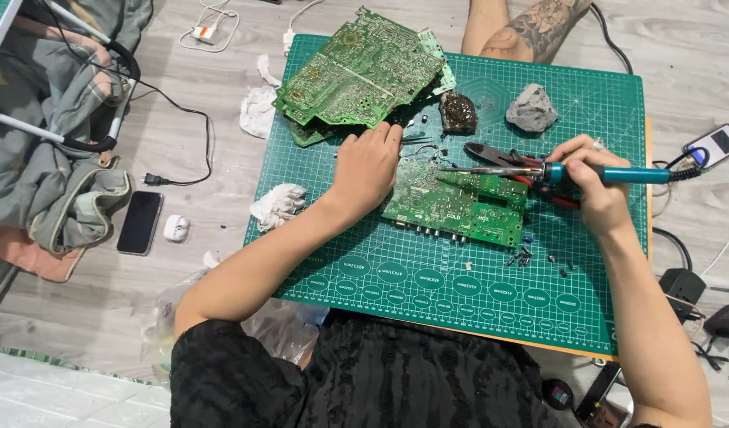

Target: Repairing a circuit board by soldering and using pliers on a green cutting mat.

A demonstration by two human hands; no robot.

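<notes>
Green mat (pixel 459 293): left hand (pixel 368 166) flat on circuit board (pixel 459 204), right hand (pixel 590 178) grips soldering iron (pixel 539 170).

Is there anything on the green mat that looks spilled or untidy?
Yes. Small loose parts lie scattered on the green mat beside the circuit board, and several boards are piled crookedly, overhanging the far edge.

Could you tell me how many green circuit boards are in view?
At least 3: one board under the left hand, and two or more in a stack at the mat's far edge; others may be hidden.
</notes>
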